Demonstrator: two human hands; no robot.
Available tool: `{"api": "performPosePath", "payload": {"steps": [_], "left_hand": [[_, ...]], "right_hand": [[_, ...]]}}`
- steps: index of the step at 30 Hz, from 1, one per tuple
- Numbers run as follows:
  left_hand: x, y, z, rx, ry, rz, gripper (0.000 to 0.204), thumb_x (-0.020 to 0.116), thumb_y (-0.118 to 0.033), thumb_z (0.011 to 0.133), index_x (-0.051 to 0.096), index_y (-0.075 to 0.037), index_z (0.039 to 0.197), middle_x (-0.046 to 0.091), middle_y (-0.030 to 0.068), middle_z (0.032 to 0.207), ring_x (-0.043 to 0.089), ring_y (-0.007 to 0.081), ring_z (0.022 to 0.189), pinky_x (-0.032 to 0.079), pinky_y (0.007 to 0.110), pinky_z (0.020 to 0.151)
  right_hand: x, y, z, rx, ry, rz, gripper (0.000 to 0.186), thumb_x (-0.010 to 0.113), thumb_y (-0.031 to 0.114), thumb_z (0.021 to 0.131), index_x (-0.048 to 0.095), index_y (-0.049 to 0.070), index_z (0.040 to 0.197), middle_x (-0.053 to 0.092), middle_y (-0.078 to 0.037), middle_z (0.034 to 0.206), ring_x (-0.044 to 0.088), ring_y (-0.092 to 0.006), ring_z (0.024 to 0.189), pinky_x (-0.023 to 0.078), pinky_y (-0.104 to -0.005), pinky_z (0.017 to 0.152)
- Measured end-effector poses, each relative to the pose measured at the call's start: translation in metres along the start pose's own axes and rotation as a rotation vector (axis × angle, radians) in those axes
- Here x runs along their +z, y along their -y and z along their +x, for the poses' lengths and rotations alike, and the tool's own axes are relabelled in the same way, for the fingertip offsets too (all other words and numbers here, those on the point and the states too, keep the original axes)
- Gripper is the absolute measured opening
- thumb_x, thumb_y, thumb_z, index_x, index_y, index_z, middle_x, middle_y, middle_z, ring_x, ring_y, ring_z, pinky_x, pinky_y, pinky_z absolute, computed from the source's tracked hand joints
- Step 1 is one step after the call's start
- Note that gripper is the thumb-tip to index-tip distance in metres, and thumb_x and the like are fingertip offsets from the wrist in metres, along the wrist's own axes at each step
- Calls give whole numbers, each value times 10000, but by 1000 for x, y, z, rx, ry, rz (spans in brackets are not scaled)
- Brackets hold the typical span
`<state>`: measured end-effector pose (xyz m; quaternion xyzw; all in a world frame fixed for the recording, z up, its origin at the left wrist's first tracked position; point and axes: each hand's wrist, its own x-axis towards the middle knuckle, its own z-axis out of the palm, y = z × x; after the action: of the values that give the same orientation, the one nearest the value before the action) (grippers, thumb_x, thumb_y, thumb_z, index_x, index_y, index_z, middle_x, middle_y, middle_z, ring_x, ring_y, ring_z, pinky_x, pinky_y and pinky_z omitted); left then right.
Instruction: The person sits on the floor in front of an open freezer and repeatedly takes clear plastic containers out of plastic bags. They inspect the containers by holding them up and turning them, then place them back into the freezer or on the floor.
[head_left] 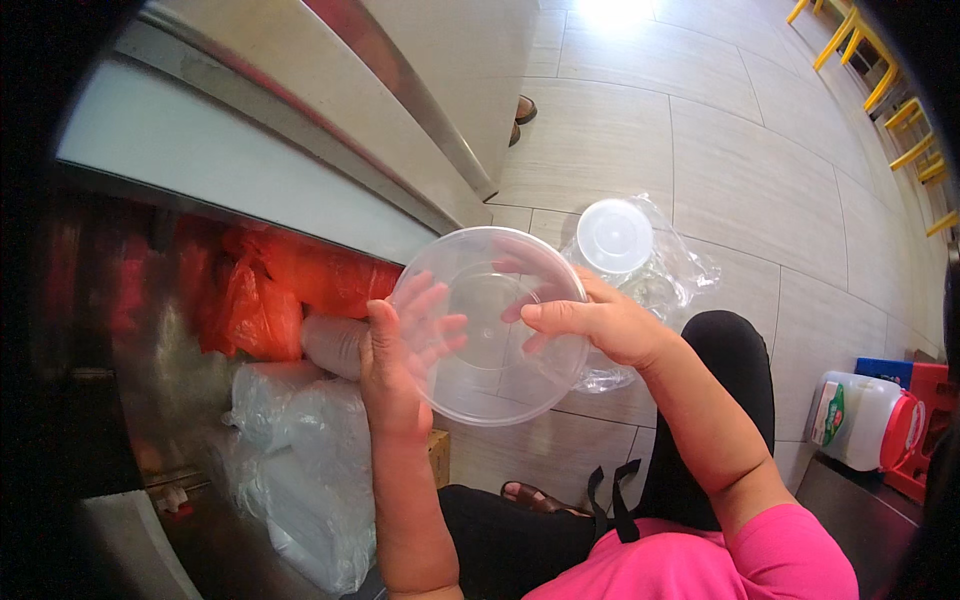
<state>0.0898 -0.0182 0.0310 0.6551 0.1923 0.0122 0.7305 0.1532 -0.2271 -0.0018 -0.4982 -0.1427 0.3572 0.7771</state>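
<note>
I hold a round clear plastic container lid (490,325) up in front of me with both hands. My left hand (400,355) grips its left rim, thumb in front and fingers showing through the plastic behind. My right hand (590,320) grips its right rim, thumb on the near face. Behind it on the floor lies a clear plastic bag (665,275) with a stack of round containers topped by a white lid (614,236).
Under a steel counter (230,160) on the left sit red plastic bags (270,290) and clear bags of packaging (300,450). A white jar with a red cap (868,420) lies at the right by a red crate (930,420). Yellow chair legs (880,70) stand far right. Another person's shoe (522,110) shows beyond the counter.
</note>
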Motion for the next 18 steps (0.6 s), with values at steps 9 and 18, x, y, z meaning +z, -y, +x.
{"api": "performPosePath", "payload": {"steps": [9, 18], "left_hand": [[-2, 3, 0, 83, 16, 131, 608, 429, -498, 999, 513, 26, 1294, 631, 218, 1179, 685, 255, 846, 568, 368, 767], [7, 4, -1, 69, -34, 69, 550, 414, -453, 1018, 519, -21, 1343, 576, 167, 1249, 623, 227, 952, 532, 365, 823]], "right_hand": [[3, 2, -1, 6, -57, -49, 739, 657, 390, 871, 369, 67, 1470, 457, -142, 1394, 572, -231, 1083, 542, -348, 775], [4, -4, 5, 0, -193, 81, 684, 615, 435, 904, 408, 71, 1446, 468, -113, 1388, 516, -208, 1151, 518, -359, 845]]}}
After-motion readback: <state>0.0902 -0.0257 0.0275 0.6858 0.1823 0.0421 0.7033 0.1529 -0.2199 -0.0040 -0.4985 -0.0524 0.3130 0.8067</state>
